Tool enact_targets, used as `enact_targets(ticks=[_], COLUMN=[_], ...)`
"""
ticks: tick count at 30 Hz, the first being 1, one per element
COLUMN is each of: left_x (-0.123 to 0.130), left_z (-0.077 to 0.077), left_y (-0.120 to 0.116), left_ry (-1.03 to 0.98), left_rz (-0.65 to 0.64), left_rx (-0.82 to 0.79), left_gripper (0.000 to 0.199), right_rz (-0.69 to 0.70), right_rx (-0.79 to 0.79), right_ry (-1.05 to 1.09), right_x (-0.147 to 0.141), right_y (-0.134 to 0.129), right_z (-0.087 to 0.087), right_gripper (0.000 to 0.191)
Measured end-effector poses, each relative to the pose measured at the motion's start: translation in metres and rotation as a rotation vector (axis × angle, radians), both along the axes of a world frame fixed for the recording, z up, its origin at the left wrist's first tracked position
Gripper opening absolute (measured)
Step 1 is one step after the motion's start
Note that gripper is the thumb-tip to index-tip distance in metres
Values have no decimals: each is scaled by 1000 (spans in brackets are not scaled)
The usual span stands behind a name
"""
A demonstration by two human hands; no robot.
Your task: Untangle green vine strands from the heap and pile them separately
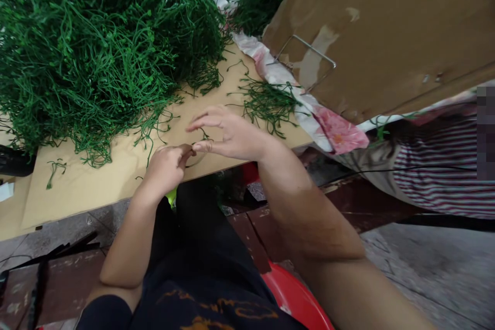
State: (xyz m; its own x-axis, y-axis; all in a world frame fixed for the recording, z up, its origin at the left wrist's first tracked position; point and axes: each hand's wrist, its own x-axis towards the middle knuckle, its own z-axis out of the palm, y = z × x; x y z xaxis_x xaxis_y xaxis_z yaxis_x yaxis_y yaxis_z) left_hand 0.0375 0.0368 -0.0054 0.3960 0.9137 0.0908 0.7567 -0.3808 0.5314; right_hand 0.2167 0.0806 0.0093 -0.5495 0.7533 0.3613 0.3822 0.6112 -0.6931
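Note:
Over the front edge of the cardboard-covered table, my left hand (164, 167) is closed in a pinch. A thin green plastic stem (198, 161) curves out beside its fingertips; most of it is hidden. My right hand (232, 136) reaches in from the right, fingers apart from the thumb, and its thumb tip meets the left fingertips. Between that thumb and the fingers, a small dark green sprig end shows. Just beyond the right hand lies a loose bunch of green sprigs (268, 103). A large heap of the same stems (116, 46) rises behind the left hand.
A big brown board (386, 31) with a wire handle (315, 50) leans at the right, above a pink floral plastic sheet (340, 131). Another person's striped garment (444, 165) is at far right. A red plastic stool (297, 294) is under me. One stray sprig (54, 172) lies left.

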Motion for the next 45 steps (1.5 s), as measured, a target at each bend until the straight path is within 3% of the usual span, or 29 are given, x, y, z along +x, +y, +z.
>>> enact_targets(ticks=[3,10,16,21,25,29,33,37,45], left_x=[-1,-2,1,-2,6,18,23,29,43], left_z=[1,-2,-11,-14,-11,-11,-10,-3,1], left_y=[-1,-4,-2,5,11,20,28,29,24], left_ry=[-40,-163,-235,-702,-1231,-1476,-1449,-1347,-1337], left_rz=[27,125,123,133,151,240,381,343,344], left_rx=[-27,-1,-24,-110,-357,-566,-584,-531,-517], left_gripper=[27,28,26,22,23,26,27,24,19], right_rz=[20,-233,-42,-59,-65,-197,-319,-393,-308], right_rx=[-195,-379,-427,-330,-233,-61,23,-52,-208], right_ry=[51,418,254,212,149,91,-68,18,218], right_x=[-4,-9,-13,-6,-6,-13,-13,-11,-18], right_y=[-1,-2,-16,-18,-22,-29,-36,-38,-29], right_z=[-2,-19,-27,-28,-29,-31,-29,-24,-34], right_gripper=[37,55,49,39,29,22,22,16,18])
